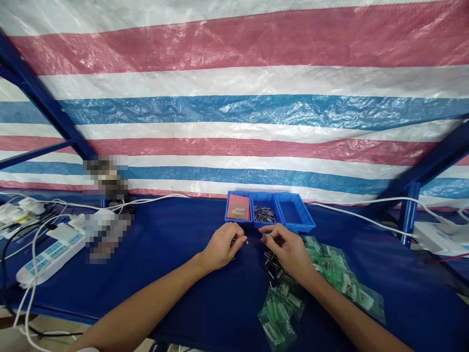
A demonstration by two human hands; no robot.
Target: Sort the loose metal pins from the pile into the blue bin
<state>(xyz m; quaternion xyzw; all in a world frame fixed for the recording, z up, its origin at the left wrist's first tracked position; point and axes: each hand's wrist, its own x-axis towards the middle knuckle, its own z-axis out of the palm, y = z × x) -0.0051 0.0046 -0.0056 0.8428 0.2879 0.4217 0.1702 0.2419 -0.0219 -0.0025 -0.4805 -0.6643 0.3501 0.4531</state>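
My left hand (222, 247) is closed in a pinch above the blue tabletop, with a tiny shiny tip showing beside the thumb. Facing it a short way to the right, my right hand (287, 249) also pinches, thumb against fingers, with a small pale bit at the fingertips. What either hand holds is too small to name. Under my right hand lie loose thin dark metal pins (271, 264). Small clear bags with green and white contents (276, 315) lie near my right forearm, and more green bags (337, 269) are heaped beyond it.
Three blue bins stand behind my hands: one with a pink pad (238, 205), one with metal pins (264, 213), and a right-hand bin (293, 210). A white power strip (54, 254) and cables are at left. Striped sheeting (234, 112) hangs behind the table.
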